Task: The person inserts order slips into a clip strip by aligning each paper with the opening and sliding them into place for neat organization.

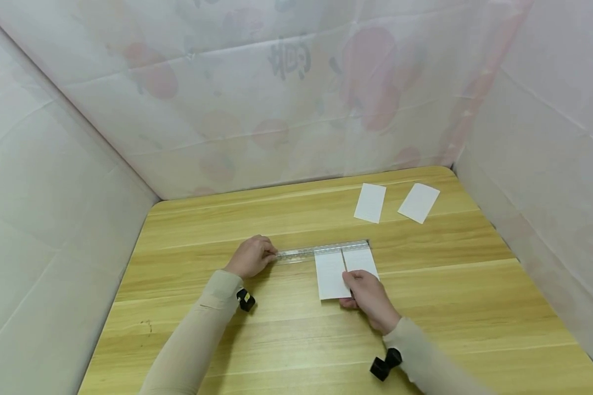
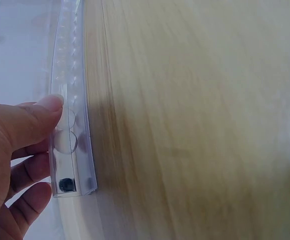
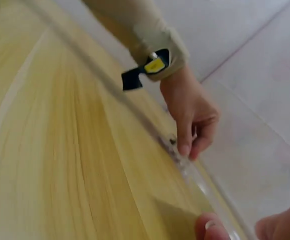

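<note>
My left hand (image 1: 252,257) pinches the near-left end of a clear plastic ruler (image 1: 296,255), which lies slantwise across the wood table. In the left wrist view its thumb rests over the ruler (image 2: 72,162), close to a small dark mark at the end. The ruler's other end overlaps the top edges of two white cards, a left card (image 1: 331,277) and a right card (image 1: 359,262), with a thin brown line between them. At their lower part my right hand (image 1: 368,296) pinches the left card, thumb above and fingertips showing below its edge.
Two more white cards, one upright (image 1: 370,203) and one slanted (image 1: 419,203), lie toward the back right of the table (image 1: 277,340). Pale fabric walls (image 1: 227,109) with faded red prints stand close around the back and sides.
</note>
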`<act>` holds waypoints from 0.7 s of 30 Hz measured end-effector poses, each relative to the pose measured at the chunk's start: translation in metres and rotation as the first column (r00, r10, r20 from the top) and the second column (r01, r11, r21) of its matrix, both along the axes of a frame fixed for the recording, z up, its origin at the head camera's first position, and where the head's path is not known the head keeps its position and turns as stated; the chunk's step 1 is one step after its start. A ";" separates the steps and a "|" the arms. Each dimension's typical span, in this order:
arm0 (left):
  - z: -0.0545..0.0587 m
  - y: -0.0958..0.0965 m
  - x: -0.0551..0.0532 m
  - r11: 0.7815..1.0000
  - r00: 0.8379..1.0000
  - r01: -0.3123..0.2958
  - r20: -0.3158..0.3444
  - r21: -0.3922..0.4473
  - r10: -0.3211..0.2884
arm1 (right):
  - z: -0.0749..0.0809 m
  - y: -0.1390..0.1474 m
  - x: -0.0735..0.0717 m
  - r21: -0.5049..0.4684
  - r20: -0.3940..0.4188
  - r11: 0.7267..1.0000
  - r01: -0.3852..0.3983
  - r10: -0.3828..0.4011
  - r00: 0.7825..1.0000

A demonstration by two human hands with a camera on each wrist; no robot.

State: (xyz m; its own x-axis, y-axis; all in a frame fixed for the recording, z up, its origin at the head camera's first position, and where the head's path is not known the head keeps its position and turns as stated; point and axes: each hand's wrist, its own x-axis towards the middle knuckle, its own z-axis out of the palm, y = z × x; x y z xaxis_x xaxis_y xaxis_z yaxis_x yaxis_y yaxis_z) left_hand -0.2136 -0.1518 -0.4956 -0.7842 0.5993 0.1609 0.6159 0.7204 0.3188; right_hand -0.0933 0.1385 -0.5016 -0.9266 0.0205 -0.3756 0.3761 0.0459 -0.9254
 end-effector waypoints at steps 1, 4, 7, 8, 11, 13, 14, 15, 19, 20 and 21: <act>0.001 0.000 0.000 1.000 1.000 0.001 0.001 0.002 -0.001 | 0.003 0.005 0.002 0.059 -0.018 0.998 -0.021 0.022 1.000; 0.002 0.000 0.000 1.000 1.000 -0.003 0.001 0.002 0.003 | 0.014 0.020 0.003 0.328 -0.150 0.941 -0.084 0.140 0.979; 0.003 -0.001 -0.001 1.000 1.000 -0.008 0.003 -0.002 0.008 | 0.021 0.026 0.001 0.634 -0.306 0.768 -0.090 0.355 0.883; 0.003 -0.002 -0.001 1.000 1.000 -0.009 0.002 -0.005 0.009 | 0.022 0.026 0.000 0.721 -0.340 0.689 -0.076 0.447 0.827; 0.002 -0.002 -0.002 1.000 1.000 -0.013 -0.003 -0.010 0.013 | 0.022 0.021 -0.003 0.890 -0.326 0.454 -0.055 0.715 0.619; 0.001 -0.002 -0.001 1.000 1.000 -0.013 -0.003 -0.010 0.013 | 0.019 0.017 -0.003 0.948 -0.256 0.316 -0.042 0.833 0.490; 0.001 -0.002 -0.001 1.000 1.000 -0.012 -0.001 -0.010 0.012 | 0.016 0.016 -0.002 0.966 -0.212 0.256 -0.041 0.871 0.443; 0.001 -0.002 -0.001 1.000 1.000 -0.010 0.003 -0.007 0.011 | 0.014 0.016 -0.001 0.977 -0.174 0.210 -0.045 0.895 0.410; -0.001 0.000 -0.001 1.000 1.000 -0.001 0.007 0.002 0.001 | 0.002 0.017 0.005 0.992 -0.079 0.111 -0.068 0.928 0.363; -0.001 0.000 -0.001 1.000 1.000 0.000 0.007 0.004 0.000 | -0.001 0.018 0.006 0.992 -0.071 0.103 -0.073 0.931 0.358; -0.001 0.001 -0.001 1.000 1.000 0.001 0.009 0.006 -0.001 | -0.002 0.019 0.006 0.992 -0.065 0.099 -0.078 0.933 0.355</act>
